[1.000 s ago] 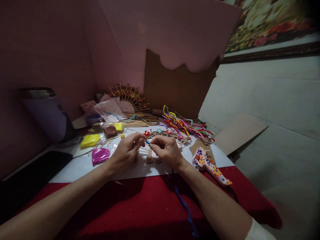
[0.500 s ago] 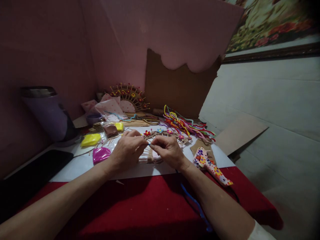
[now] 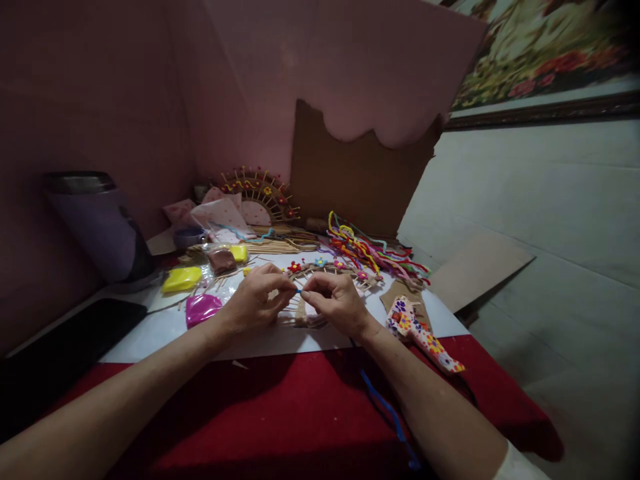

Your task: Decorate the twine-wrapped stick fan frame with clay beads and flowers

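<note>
My left hand point(image 3: 257, 298) and my right hand point(image 3: 337, 303) meet above the table, thumbs and fingertips pinched on a blue pipe cleaner point(image 3: 299, 291). Only a short bit of it shows between them. A blue length point(image 3: 387, 410) hangs below my right wrist over the red cloth; whether it is the same piece is hidden. Just behind and under my hands lies an arched fan-like craft point(image 3: 367, 283) of thin sticks and a brown band, with small red, blue and pink flowers along its rim. My hands cover part of it.
A second flowered fan point(image 3: 267, 193) leans at the back. Nearby are a pile of coloured pipe cleaners point(image 3: 370, 247), thin sticks point(image 3: 280, 245), yellow clay point(image 3: 181, 280), magenta clay point(image 3: 203, 310), a flower-patterned glue gun point(image 3: 423, 333), a purple tumbler point(image 3: 100, 227) and a black phone-like slab point(image 3: 80, 360).
Both hands keep their pinch at nearly the same place. Slightly more blue shows between the fingertips, and the left fingers have shifted a little. The hanging blue length has swung slightly left.
</note>
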`<state>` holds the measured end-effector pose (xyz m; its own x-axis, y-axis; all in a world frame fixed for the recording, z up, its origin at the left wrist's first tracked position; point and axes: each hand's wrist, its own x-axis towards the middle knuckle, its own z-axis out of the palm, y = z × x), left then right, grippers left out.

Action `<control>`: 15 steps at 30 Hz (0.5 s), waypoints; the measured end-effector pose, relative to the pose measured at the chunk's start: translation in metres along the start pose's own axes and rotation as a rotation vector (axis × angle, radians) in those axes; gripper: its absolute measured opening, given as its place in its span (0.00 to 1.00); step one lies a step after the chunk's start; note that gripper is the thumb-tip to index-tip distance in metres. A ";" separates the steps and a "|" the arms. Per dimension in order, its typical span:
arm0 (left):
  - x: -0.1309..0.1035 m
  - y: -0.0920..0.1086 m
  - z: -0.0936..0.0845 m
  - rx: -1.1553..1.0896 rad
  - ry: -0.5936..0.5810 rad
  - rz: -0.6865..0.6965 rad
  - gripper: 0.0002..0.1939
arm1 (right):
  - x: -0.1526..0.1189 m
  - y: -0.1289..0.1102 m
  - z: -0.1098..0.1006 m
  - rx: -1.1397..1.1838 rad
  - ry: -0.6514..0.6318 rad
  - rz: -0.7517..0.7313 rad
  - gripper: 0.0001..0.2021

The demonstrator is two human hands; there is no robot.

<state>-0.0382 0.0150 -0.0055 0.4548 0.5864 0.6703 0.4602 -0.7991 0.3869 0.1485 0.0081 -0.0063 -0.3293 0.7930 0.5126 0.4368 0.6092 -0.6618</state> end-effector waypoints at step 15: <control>0.000 0.006 0.001 0.022 -0.045 -0.145 0.07 | -0.005 -0.001 0.003 -0.257 0.051 -0.228 0.05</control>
<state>-0.0340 0.0103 -0.0036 0.4154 0.7013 0.5793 0.5398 -0.7027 0.4636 0.1476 0.0034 -0.0098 -0.4029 0.6315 0.6625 0.5557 0.7439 -0.3712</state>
